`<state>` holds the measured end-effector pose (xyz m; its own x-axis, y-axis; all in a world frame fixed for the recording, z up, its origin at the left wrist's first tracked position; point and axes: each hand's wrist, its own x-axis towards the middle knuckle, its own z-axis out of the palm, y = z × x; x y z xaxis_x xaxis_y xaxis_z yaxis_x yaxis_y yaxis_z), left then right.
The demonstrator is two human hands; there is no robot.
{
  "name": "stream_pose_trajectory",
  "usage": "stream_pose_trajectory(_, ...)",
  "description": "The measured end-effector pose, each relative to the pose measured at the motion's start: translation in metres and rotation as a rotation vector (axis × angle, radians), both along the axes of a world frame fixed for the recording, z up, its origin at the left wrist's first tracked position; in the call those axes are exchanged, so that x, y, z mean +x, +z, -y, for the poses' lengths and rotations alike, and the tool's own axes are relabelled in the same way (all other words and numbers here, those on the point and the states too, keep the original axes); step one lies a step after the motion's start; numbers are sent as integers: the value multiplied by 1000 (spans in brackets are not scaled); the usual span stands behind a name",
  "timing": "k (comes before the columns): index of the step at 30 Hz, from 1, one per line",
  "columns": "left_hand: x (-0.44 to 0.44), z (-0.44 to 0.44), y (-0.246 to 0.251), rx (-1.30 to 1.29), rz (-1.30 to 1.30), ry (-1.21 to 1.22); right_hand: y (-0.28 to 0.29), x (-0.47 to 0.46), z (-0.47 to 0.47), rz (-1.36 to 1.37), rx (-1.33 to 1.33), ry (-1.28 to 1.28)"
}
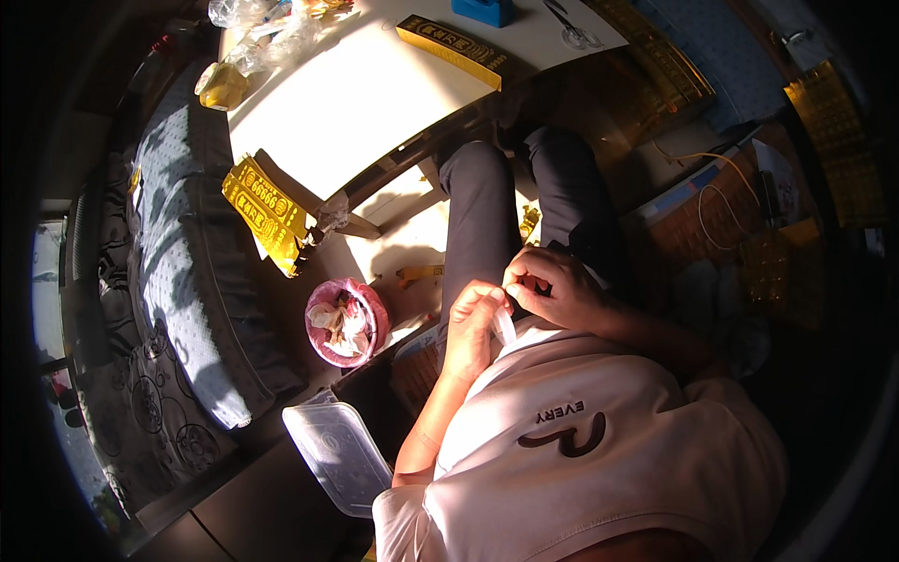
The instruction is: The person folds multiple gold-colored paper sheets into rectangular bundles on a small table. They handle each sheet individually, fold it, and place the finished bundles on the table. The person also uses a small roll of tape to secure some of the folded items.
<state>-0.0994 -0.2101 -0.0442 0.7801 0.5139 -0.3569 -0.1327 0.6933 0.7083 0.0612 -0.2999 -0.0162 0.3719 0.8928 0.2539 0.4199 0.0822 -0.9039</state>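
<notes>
Over my lap, my left hand [472,323] pinches a small translucent white strip [504,326] between thumb and fingers; the strip hangs down in front of the shirt. Close beside it, my right hand [551,284] has its thumb and forefinger brought together at the left fingertips. Whether the right fingertips hold something thin is too small to tell. Both hands rest near the waist, above the dark trousers [481,211].
A white table [351,105] ahead bears a gold printed box [453,53], scissors [579,34], a blue object [483,10] and a jar [222,86]. Gold printed card pieces [267,211] hang left, above a pink-lined bin [348,323]. A clear plastic lid [337,456] lies lower left, beside a sofa [189,281].
</notes>
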Motion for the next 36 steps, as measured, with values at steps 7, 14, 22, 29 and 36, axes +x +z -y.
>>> stream_pose_trajectory(7,1,-1,2,-2,25,-42,0,0,-1,40,6,-8)
stream_pose_trajectory(14,5,-1,10,-101,51,-35,-3,2,-1,94,82,-6)
stream_pose_trajectory(22,4,-1,10,-120,78,-45,-1,6,3,48,25,-36)
stream_pose_trajectory(29,3,-2,5,-70,35,-26,-2,4,4,-95,34,27)
stream_pose_trajectory(36,5,0,6,22,12,-35,-4,3,2,-95,20,-3)
